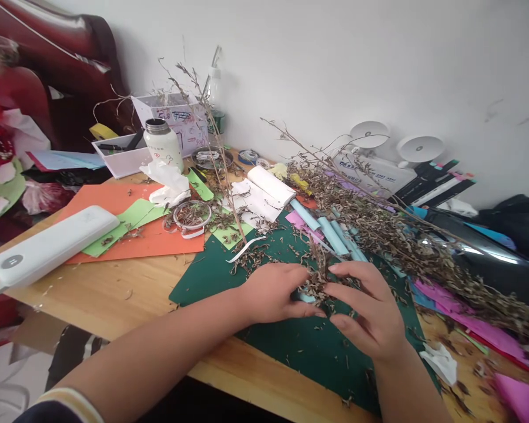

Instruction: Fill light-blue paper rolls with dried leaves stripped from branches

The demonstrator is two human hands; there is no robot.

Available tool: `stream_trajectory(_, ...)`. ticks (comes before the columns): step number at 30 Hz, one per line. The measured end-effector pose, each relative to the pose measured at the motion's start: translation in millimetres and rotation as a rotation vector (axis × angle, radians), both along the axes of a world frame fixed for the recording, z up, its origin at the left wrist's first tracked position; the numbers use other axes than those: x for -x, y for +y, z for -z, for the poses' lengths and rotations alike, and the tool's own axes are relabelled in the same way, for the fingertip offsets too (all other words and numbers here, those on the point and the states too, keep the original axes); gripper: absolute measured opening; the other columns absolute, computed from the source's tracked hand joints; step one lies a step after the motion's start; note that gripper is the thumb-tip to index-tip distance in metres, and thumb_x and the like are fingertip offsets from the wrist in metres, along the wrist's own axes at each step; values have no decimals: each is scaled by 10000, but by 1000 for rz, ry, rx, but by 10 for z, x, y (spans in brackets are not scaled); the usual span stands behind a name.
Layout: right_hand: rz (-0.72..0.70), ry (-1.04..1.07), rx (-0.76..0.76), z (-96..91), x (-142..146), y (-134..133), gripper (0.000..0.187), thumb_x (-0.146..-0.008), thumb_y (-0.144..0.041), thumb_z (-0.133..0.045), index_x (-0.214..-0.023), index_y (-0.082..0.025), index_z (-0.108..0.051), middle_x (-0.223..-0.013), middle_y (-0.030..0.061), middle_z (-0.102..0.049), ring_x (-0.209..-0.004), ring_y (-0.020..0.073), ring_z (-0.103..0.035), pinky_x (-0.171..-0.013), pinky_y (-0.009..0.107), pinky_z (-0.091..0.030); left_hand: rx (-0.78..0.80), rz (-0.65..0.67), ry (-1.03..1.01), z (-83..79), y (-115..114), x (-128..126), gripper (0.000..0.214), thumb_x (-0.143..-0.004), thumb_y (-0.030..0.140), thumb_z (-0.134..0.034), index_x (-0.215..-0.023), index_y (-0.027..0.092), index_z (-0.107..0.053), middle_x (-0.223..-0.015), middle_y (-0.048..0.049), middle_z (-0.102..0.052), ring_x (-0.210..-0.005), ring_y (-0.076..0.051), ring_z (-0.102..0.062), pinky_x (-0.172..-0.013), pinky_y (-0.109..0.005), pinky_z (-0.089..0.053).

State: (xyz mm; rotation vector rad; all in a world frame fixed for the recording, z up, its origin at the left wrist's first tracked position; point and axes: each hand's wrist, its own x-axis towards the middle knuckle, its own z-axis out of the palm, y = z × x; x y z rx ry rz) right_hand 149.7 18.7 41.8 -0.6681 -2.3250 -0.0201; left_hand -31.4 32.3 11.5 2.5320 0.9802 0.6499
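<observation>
My left hand (277,292) and my right hand (369,306) meet over a dark green cutting mat (291,341). Both pinch a small bundle of dried twigs (316,282) with brown leaves, with a bit of light blue paper showing under it. A large pile of dried branches (405,241) stretches from the bundle to the right across the desk. Several rolled light blue paper tubes (335,235) lie just behind my hands. Leaf crumbs are scattered over the mat.
On the wooden desk (127,294): orange paper (150,235) with green sheets, a white flat device (48,244), a white bottle (161,144), crumpled tissue (170,182), a tape ring (191,214), white paper roll (271,185), pink paper (476,326), markers (441,182), and a white box (123,155).
</observation>
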Motion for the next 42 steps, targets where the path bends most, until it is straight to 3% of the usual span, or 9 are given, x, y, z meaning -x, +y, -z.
stream_trajectory(4, 81, 30, -49, -9, 90, -44, 106, -761, -175, -476, -860, -205, -498, -924, 86, -461, -835, 208, -474, -684, 382, -419, -61, 56, -112, 37, 22, 14, 428, -738, 580, -424, -771, 154, -453, -742, -57, -577, -690, -175, -562, -577, -261, -418)
stream_trajectory(8, 83, 114, 6, -4, 171, -59, 144, -719, -97, -502, -794, -220, -491, -880, 61, -486, -789, 184, -496, -661, 359, -434, -148, 141, -375, 26, 100, 86, 488, -701, 590, -475, -894, 142, -443, -815, -88, -588, -762, -174, -564, -671, -282, -452)
stream_trajectory(12, 49, 194, 105, 31, 207, -44, 150, -712, -99, -510, -796, -218, -474, -830, 51, -508, -772, 173, -507, -648, 339, -450, -266, 225, -511, -28, 113, 121, 327, -775, 444, -481, -922, 153, -447, -839, -91, -594, -795, -152, -567, -701, -268, -466)
stream_trajectory(19, 9, 405, 240, 117, 210, -25, 333, -687, -69, -549, -935, -246, -412, -850, 38, -560, -802, 173, -526, -668, 351, -468, -357, 215, -569, -79, 48, 84, 170, -811, 285, -468, -904, 145, -487, -776, -77, -584, -745, -128, -558, -690, -253, -483)
stream_trajectory(28, -3, 273, 61, 85, 188, -17, 191, -728, -90, -487, -859, -222, -529, -868, 62, -559, -785, 176, -546, -665, 341, -481, -470, 175, -459, -115, 63, 131, 151, -821, 290, -442, -856, 168, -526, -798, -63, -550, -787, -135, -531, -750, -287, -464)
stream_trajectory(32, 2, 257, 113, 94, 142, -17, 244, -709, -114, -464, -917, -226, -526, -893, 74, -506, -822, 195, -523, -664, 357, -479, -446, 148, -430, -146, 64, 146, 103, -798, 234, -444, -799, 171, -525, -799, -64, -538, -798, -145, -513, -754, -305, -441)
stream_trajectory(37, -104, 488, 380, 162, 116, 49, 377, -689, -57, -492, -996, -268, -428, -881, 38, -458, -788, 159, -524, -658, 339, -487, -370, 98, -416, -211, 45, 142, 83, -743, 186, -449, -700, 180, -520, -758, -48, -522, -753, -141, -483, -735, -305, -410)
stream_trajectory(39, -129, 533, 455, 180, 119, 80, 351, -703, -60, -502, -974, -271, -433, -849, 24, -464, -755, 145, -525, -637, 322, -483, -285, 93, -422, -236, 33, 132, 65, -712, 162, -449, -681, 174, -504, -748, -43, -511, -742, -138, -476, -738, -307, -398)
stream_trajectory(42, -112, 477, 430, 175, 123, 102, 205, -722, -81, -522, -845, -243, -505, -756, 16, -501, -715, 140, -525, -596, 289, -473, -69, 95, -454, -252, 12, 108, 47, -662, 120, -440, -656, 166, -449, -738, -31, -480, -734, -130, -463, -719, -292, -391)
